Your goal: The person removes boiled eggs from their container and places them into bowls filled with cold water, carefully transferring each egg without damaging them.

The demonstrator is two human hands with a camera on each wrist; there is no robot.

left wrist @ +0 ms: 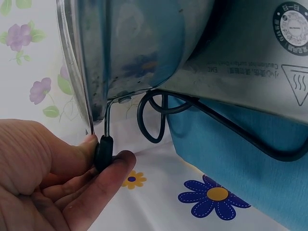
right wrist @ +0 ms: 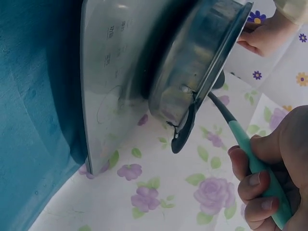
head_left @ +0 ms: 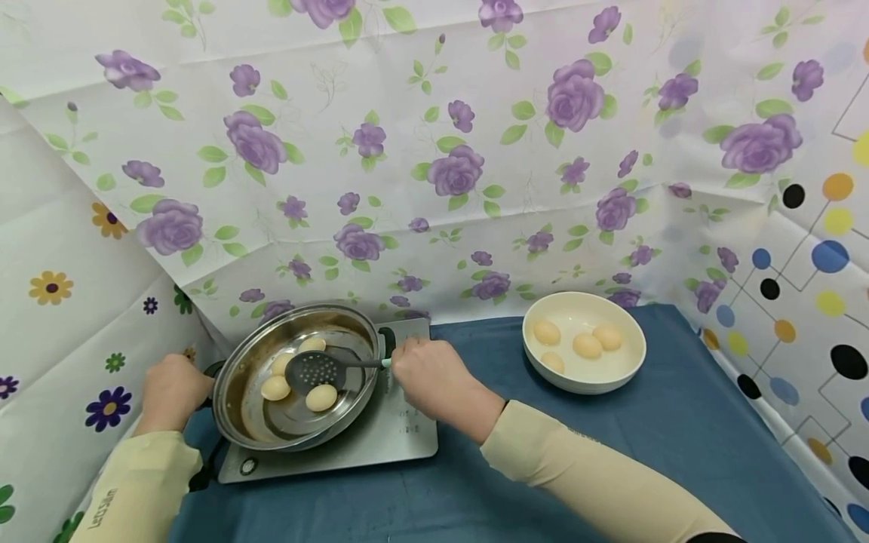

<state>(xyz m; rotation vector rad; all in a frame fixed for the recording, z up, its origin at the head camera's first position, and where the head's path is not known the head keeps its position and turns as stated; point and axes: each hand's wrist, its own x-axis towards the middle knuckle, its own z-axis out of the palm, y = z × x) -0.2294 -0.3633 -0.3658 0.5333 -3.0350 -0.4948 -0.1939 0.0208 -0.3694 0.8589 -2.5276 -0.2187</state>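
A steel pan (head_left: 247, 415) with several pale eggs (head_left: 321, 398) in it stands on the flat hotplate (head_left: 400, 441). My left hand (head_left: 173, 388) pinches the pan's black side handle (left wrist: 104, 153) between thumb and fingers. In my right hand (head_left: 431, 375) is a slotted spoon (head_left: 314, 371); the fingers wrap round its green handle (right wrist: 246, 147). The spoon's dark perforated head is tilted over the inside of the pan, among the eggs, and overlaps part of one in the head view. The pan's other handle (right wrist: 185, 132) is free, beside the spoon's shaft.
A cream bowl (head_left: 584, 385) with several light brown eggs (head_left: 587, 346) stands on the blue tablecloth (head_left: 489, 467) to the right. A black cord (left wrist: 240, 126) loops below the hotplate's left side. Flowered sheeting (head_left: 407, 151) hangs close behind the pan and along the left.
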